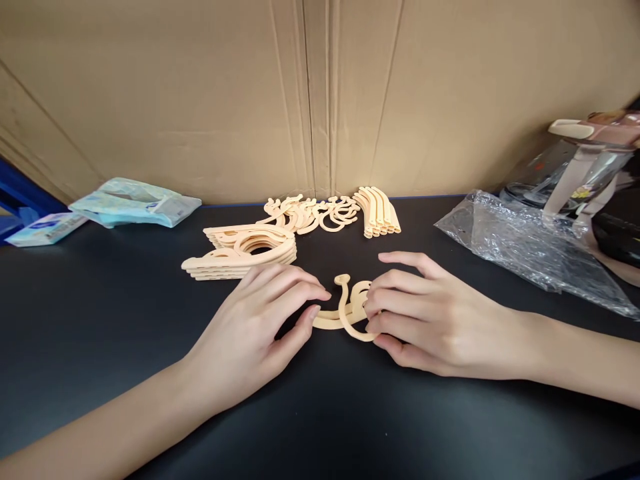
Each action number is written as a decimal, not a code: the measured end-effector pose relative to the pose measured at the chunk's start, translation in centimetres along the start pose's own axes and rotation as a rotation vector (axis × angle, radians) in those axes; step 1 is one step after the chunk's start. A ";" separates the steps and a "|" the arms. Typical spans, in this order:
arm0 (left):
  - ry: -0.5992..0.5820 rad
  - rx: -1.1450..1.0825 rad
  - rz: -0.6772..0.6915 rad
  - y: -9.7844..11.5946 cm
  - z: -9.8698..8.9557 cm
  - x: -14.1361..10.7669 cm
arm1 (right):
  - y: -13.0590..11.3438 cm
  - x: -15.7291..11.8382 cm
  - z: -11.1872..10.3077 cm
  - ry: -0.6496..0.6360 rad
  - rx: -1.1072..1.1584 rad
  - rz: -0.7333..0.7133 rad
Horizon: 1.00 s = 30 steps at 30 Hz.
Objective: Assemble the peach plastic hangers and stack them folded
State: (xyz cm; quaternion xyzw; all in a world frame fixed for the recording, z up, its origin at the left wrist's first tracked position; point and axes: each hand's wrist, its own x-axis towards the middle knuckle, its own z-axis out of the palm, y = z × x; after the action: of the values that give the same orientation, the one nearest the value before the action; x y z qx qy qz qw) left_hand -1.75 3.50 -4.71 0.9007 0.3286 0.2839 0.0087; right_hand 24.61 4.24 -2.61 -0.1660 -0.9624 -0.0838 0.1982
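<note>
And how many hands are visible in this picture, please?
2: the left hand at the left end of the beige pieces, the right hand at their right side. No other hand shows.

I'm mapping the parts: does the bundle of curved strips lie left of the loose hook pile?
No: the bundle of curved strips lies just to the right of the loose hook pile.

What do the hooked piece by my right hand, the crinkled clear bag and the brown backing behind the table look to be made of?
Hooked piece: probably molded plastic, cream and smooth with a soft sheen.
Clear bag: likely thin plastic film, glossy, see-through and wrinkled.
Brown backing: seemingly cardboard, mostly matte, with crease-like lines; the surface alone can't confirm it.
</note>
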 end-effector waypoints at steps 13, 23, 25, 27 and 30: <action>-0.009 -0.008 0.003 -0.1 0.0 -0.1 | 5.0 -0.5 -1.4 0.107 -0.188 0.176; -0.018 -0.012 0.003 -0.2 -0.1 -0.2 | 13.7 -1.6 -0.1 -0.032 -0.123 0.621; -0.024 -0.011 0.005 -0.2 0.0 -0.1 | 14.1 -1.8 0.3 -0.044 -0.142 0.624; -0.027 -0.011 0.007 -0.3 0.0 -0.1 | 14.1 -2.1 0.6 -0.040 -0.153 0.625; -0.023 -0.015 0.003 -0.3 0.0 -0.1 | 14.0 -2.4 0.8 -0.024 -0.167 0.612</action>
State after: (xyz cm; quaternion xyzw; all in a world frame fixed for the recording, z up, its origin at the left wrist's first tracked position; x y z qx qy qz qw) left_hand -1.96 3.67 -4.78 0.9044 0.3249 0.2761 0.0189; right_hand 31.34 16.74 -2.99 -0.4644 -0.8599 -0.0968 0.1885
